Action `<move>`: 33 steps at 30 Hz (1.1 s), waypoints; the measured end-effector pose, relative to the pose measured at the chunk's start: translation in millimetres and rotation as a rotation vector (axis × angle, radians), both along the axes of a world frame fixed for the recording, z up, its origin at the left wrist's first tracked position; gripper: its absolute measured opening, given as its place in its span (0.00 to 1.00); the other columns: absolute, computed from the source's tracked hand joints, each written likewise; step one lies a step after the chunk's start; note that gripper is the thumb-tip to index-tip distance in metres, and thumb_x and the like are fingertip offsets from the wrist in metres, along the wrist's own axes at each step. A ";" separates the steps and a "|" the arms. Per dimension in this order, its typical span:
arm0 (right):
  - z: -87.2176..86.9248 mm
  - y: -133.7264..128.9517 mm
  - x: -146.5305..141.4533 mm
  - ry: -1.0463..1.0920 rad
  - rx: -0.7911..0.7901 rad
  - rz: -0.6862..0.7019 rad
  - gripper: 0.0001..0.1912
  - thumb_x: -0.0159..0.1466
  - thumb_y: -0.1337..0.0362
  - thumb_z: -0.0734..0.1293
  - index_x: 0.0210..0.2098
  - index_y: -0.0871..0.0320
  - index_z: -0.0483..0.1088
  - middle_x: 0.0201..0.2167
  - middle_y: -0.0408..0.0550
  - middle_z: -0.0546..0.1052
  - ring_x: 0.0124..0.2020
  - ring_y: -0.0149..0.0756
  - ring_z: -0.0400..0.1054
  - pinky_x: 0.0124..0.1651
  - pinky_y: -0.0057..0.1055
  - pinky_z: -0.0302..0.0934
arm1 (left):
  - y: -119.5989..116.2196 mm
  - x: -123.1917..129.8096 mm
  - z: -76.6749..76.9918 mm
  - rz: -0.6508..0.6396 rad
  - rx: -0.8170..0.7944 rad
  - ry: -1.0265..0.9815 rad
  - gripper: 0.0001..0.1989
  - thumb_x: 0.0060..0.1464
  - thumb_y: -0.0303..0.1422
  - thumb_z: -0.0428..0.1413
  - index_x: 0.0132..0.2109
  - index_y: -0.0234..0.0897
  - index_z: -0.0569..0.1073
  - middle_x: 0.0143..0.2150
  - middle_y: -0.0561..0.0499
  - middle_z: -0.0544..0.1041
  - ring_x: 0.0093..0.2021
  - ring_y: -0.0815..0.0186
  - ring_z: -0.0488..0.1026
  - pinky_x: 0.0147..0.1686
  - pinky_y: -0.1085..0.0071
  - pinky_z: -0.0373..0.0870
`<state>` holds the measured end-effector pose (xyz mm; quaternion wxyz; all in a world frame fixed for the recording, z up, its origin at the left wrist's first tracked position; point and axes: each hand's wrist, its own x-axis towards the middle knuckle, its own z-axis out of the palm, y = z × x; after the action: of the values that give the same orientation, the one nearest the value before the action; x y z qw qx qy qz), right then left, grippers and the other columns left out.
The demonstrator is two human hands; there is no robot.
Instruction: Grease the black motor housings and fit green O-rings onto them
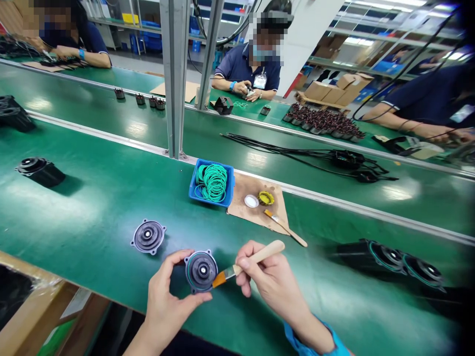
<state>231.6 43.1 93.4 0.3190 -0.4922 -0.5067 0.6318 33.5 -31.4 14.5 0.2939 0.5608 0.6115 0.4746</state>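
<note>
My left hand (168, 291) grips a round dark motor housing (201, 270) by its rim, thumb below and fingers above. A green ring lies around the housing's raised centre. In my right hand (269, 279) is a paintbrush (237, 269) with a pale wooden handle, and its orange bristles touch the housing's lower right edge. Another round housing (148, 237), showing no green ring, rests on the green bench just left of and beyond my left hand.
A blue bin (212, 183) holds green rubber rings (213, 182). Beside it, cardboard (237, 198) carries a yellow cap (266, 198), a white round lid (251, 200) and a second brush (285, 227). Black housings (386, 257) lie right, another (40, 171) left. A metal post (174, 79) rises centrally; co-workers sit opposite.
</note>
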 end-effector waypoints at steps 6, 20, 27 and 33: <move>2.8 4.6 2.6 -0.054 0.213 0.040 0.24 0.63 0.43 0.68 0.27 0.59 0.69 0.19 0.42 0.71 0.17 0.27 0.65 0.19 0.22 0.61 | 2.9 0.9 7.2 -0.003 0.021 -0.038 0.32 0.38 0.35 0.73 0.52 0.40 0.74 0.48 0.46 0.82 0.48 0.53 0.81 0.48 0.58 0.79; 12.5 12.0 -0.1 -0.025 0.538 0.161 0.21 0.68 0.52 0.66 0.25 0.58 0.75 0.26 0.47 0.75 0.23 0.29 0.68 0.22 0.23 0.66 | 3.8 -1.7 11.8 -0.170 0.143 -0.075 0.28 0.45 0.41 0.70 0.53 0.43 0.72 0.51 0.46 0.81 0.52 0.55 0.79 0.53 0.61 0.77; 21.0 -3.0 9.5 -0.103 0.567 -0.104 0.18 0.61 0.53 0.74 0.21 0.57 0.73 0.11 0.41 0.70 0.10 0.29 0.63 0.12 0.23 0.57 | 4.6 8.9 16.9 -0.125 0.369 0.085 0.23 0.48 0.41 0.69 0.48 0.39 0.71 0.42 0.44 0.80 0.46 0.55 0.80 0.47 0.59 0.80; 25.2 -4.2 10.4 -0.199 0.654 -0.068 0.21 0.64 0.52 0.71 0.19 0.56 0.72 0.11 0.40 0.69 0.09 0.27 0.62 0.11 0.24 0.54 | 3.4 13.3 21.5 -0.157 0.429 0.138 0.20 0.50 0.36 0.68 0.48 0.38 0.71 0.42 0.44 0.80 0.45 0.56 0.81 0.48 0.59 0.80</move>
<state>242.0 38.9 118.7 0.4297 -0.4398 -0.6944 0.3737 46.8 -28.0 36.0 0.1614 0.6874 0.4696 0.5299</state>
